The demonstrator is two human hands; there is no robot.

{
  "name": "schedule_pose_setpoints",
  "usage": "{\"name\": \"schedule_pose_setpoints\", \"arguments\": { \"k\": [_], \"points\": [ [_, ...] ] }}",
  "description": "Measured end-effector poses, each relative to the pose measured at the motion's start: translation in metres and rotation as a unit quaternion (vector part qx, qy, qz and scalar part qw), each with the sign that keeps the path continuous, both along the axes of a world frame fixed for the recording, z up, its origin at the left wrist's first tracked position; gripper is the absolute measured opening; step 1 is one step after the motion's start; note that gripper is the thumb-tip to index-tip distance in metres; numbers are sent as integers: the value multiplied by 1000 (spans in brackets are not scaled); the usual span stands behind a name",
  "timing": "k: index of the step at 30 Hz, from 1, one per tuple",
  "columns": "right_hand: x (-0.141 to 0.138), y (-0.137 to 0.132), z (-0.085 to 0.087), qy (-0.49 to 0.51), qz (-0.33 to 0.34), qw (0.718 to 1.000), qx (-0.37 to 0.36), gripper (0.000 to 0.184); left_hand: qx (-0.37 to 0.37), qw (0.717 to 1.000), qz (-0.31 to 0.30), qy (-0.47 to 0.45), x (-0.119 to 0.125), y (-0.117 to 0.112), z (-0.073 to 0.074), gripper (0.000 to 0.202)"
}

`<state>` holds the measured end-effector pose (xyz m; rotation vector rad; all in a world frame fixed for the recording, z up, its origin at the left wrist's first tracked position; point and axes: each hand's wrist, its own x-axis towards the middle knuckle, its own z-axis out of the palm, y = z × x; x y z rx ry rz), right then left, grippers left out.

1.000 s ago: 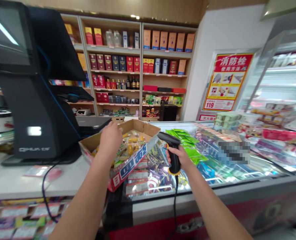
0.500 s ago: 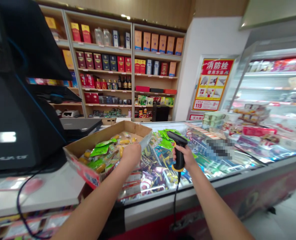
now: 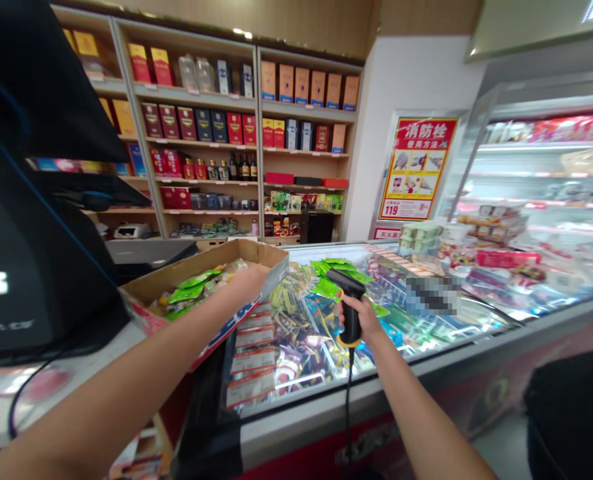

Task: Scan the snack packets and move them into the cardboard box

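Note:
My left hand (image 3: 247, 283) reaches over the near side of an open cardboard box (image 3: 276, 260). Its fingers point down and away, out of sight, so what they hold or touch cannot be made out. Green packets (image 3: 192, 287) and other wrapped items lie in the box, partly covered by my left forearm. To the right, my right hand (image 3: 363, 319) grips the handle of a black and yellow barcode scanner (image 3: 349, 303) above the glass-topped freezer. The scanner's cord (image 3: 349, 393) hangs straight down. Bright green packets (image 3: 326, 283) lie just behind the scanner.
The glass-topped freezer (image 3: 256, 437) holds many colourful packages. At left, a dark checkout machine (image 3: 21, 267) stands on a white counter. Shelves of boxes and bottles (image 3: 201, 123) line the back wall. Egg cartons (image 3: 419, 237) sit at right; a dark shape (image 3: 571, 407) fills the lower right.
My left hand has moved a little farther over the box, its forearm covering more of the contents. The view has turned slightly right. A dark shape has appeared at lower right.

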<state>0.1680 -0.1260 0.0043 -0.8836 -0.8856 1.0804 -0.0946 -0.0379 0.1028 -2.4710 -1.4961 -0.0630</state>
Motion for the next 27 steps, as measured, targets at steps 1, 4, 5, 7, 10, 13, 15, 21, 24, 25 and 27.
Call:
{"name": "schedule_pose_setpoints", "arguments": {
  "k": [1, 4, 5, 7, 10, 13, 15, 21, 24, 25, 27],
  "points": [
    [-1, 3, 0, 4, 1, 1000, 2, 32, 6, 1000, -8, -11, 5, -3, -4, 24],
    [-8, 18, 4, 22, -8, 1000, 7, 31, 12, 994, -64, -84, 36, -7, -25, 27],
    [-11, 25, 6, 29, -14, 999, 7, 31, 1, 988, -85, -125, 49, -5, -35, 29],
    [-18, 38, 9, 46, -27, 999, 10, 32, -47, 970, -83, -222, 75, 7, -60, 32],
    [-24, 54, 6, 51, -58, 997, 32, 31, -74, 938, -90, -328, 98, 35, -94, 44],
    [-24, 57, -4, -1, -36, 999, 22, 30, -87, 932, -135, -324, 101, 59, -114, 53],
    [-21, 55, -9, -35, -12, 999, 12, 30, -94, 941, -138, -295, 98, 66, -119, 43],
    [-12, 52, -10, -44, -13, 999, 11, 33, -132, 945, -17, -298, 93, 54, -118, 23],
    [-11, 51, -9, -51, 4, 999, 0, 33, -204, 887, 17, -413, 86, 47, -116, 26],
    [-11, 51, -9, -52, 10, 999, -6, 33, -248, 841, 18, -480, 83, 45, -116, 28],
    [-11, 50, -8, -55, 21, 998, -17, 32, -338, 714, 3, -613, 76, 42, -118, 32]
  ]
}}
